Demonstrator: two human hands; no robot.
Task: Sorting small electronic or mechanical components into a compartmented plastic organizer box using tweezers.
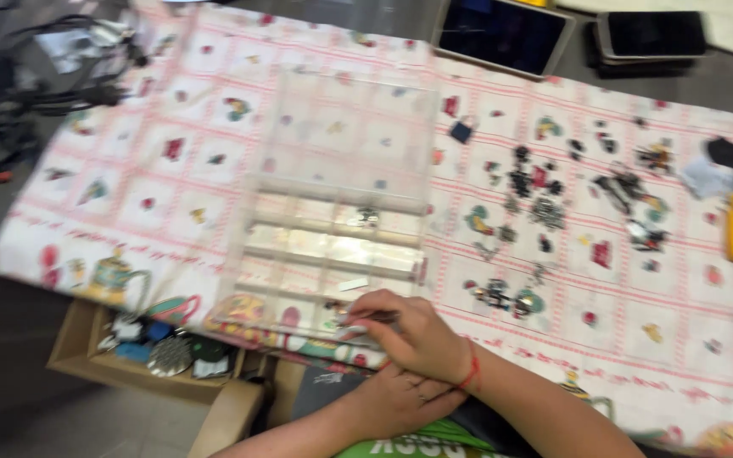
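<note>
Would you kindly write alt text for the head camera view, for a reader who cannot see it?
A person's right hand holds a thin metal tool over the near edge of a clear plastic compartment box with its lid open, on a patterned pink tablecloth. The left hand rests just below. Small dark metal parts lie scattered to the right.

I work at an improvised home workbench: a patterned tablecloth (pixel 171 212) covers the table, small metal parts (pixel 536 191) lie scattered, and two tablets (pixel 502 34) and tangled cables (pixel 27 93) sit around it.
</note>
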